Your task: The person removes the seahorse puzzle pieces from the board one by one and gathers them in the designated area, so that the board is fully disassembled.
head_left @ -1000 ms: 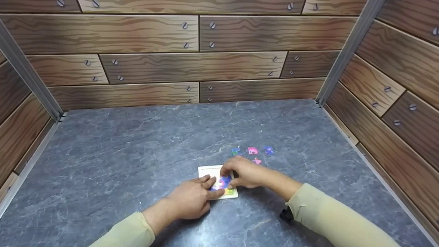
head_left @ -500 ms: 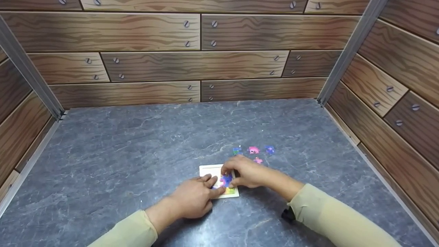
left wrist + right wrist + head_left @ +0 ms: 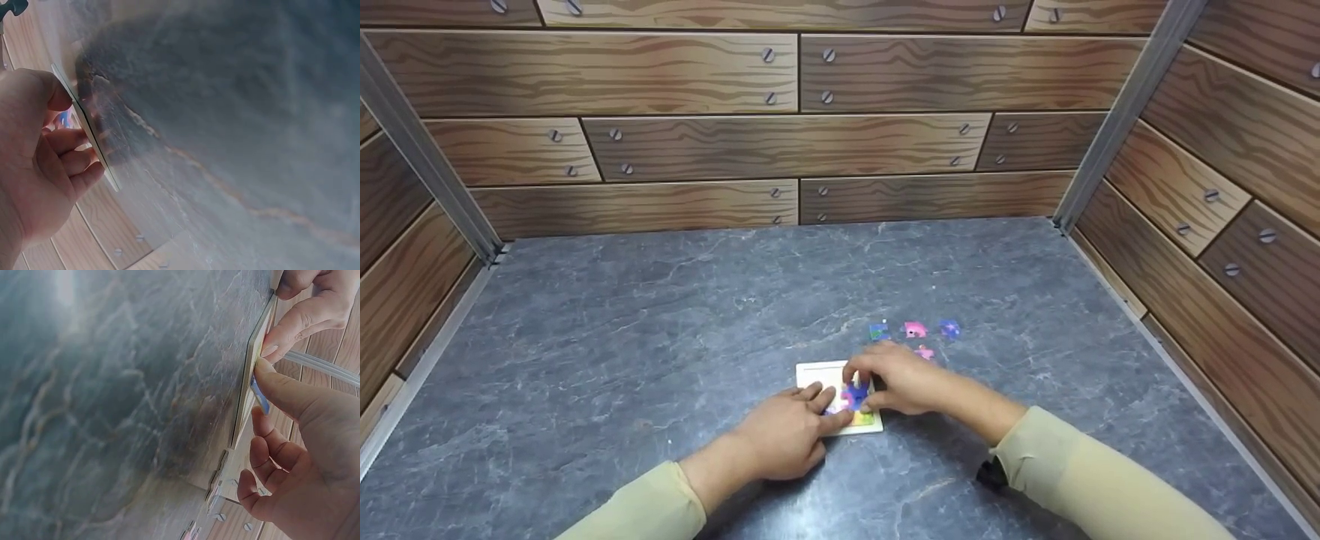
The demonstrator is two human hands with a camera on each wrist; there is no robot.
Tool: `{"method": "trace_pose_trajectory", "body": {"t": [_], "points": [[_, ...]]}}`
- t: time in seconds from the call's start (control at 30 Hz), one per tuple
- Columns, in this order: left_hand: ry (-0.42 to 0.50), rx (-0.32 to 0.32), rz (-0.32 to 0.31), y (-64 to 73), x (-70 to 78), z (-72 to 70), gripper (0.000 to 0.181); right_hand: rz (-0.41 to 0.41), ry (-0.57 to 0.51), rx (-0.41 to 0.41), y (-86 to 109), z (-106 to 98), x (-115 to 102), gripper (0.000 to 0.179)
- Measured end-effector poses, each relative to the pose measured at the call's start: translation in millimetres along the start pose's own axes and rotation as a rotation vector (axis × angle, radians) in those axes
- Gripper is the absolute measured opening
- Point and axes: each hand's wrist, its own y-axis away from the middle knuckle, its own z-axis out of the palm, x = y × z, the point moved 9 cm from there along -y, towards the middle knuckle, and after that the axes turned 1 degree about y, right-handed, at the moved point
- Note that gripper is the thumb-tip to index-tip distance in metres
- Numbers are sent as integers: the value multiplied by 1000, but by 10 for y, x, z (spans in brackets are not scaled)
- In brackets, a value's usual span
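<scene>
A small white puzzle tray [image 3: 817,369] lies flat on the table, with colourful jigsaw pieces fitted in its near right part. My left hand [image 3: 784,433] rests on the tray's left and near side, its fingers pressing on the pieces and the tray. Over the right side, my right hand [image 3: 911,382] pinches a blue jigsaw piece [image 3: 856,395] between thumb and fingers. In the right wrist view that blue piece [image 3: 260,396] stands tilted, one edge at the tray and the other raised against a fingertip. In the left wrist view the tray [image 3: 90,126] appears edge-on beside the left fingers.
Several loose jigsaw pieces lie beyond the right hand: a blue-green one [image 3: 878,331], a pink one with an eye [image 3: 915,329], a blue-purple one [image 3: 950,328] and a smaller pink one [image 3: 925,352]. Wood-patterned walls [image 3: 682,146] border the grey marbled table [image 3: 660,315].
The blue piece under the right fingers has tilted up slightly from the tray. Both hands stay almost in place; the whole view has shifted a little.
</scene>
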Motion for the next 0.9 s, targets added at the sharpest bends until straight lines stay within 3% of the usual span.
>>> {"method": "trace_pose_trajectory", "body": {"t": [0.6, 0.9], "points": [[0, 18, -2, -5, 10, -5, 57, -3, 33, -28, 34, -9, 30, 36], [-4, 11, -6, -16, -4, -3, 57, -5, -5, 59, 71, -174, 93, 35]]}}
